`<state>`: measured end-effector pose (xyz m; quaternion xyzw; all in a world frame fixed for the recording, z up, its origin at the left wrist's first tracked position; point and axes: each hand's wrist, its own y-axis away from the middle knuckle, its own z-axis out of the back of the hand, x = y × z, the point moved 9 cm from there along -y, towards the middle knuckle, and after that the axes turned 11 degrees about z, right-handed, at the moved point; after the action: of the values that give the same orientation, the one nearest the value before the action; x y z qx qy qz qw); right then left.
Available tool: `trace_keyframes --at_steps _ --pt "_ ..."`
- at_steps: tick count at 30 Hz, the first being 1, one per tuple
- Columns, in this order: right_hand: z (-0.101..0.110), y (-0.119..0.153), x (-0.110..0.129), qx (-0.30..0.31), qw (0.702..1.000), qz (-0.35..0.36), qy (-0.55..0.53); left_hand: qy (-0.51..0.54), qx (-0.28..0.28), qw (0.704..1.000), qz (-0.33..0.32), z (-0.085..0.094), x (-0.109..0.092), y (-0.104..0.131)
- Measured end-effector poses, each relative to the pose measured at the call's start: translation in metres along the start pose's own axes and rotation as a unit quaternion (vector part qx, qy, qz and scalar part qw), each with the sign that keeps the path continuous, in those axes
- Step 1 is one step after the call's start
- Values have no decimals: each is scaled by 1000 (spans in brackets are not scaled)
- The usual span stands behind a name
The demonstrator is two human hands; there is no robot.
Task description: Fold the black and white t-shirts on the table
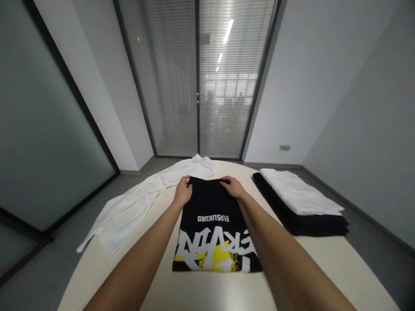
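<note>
Fingers of the left hand point(183, 192) and right hand point(234, 188) are closed on the far corners of the black shirt point(210, 196), which lies flat on the table point(201, 294). Keep both corners level and apply even, light tension to limit creasing.

The black garment point(212, 198) is folded into a neat, nearly rectangular panel, its printed face up. Small white block letters run across its middle, upside down; below them, bold white lettering over yellow patches with black speckles fills the part towards the viewer. It lies in the middle of the bench point(194, 289), its plain black end towards the bench's curved far edge, its sides fairly straight.
</note>
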<state>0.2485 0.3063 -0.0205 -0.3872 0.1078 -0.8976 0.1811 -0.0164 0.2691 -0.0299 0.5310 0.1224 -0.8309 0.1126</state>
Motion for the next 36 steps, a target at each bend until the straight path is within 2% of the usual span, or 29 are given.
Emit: trace_keyframes --at_steps 3,6,12,16,21,28,30,32,36 --pt "-1 0 -3 -3 1000 -2 17 -5 -13 1000 -11 5 2 3" --pt "4 5 -4 -20 999 -12 31 -20 -30 999 -30 12 -3 11" --pt "23 37 3 -72 995 23 66 -40 -35 995 -90 26 -15 58" --pt "30 68 10 -42 996 13 78 -85 -4 993 -87 31 -8 95" --pt "36 103 30 1 995 5 101 -140 56 986 -70 35 -7 126" --pt "41 150 48 87 980 -105 148 -181 48 982 -36 56 -11 158" --pt "44 165 54 120 973 -122 155 -216 78 973 4 64 -6 164" --pt "47 180 59 144 970 -124 152 -233 148 960 48 68 -2 171" --pt "52 200 71 184 979 -60 60 -202 299 921 148 74 5 185"
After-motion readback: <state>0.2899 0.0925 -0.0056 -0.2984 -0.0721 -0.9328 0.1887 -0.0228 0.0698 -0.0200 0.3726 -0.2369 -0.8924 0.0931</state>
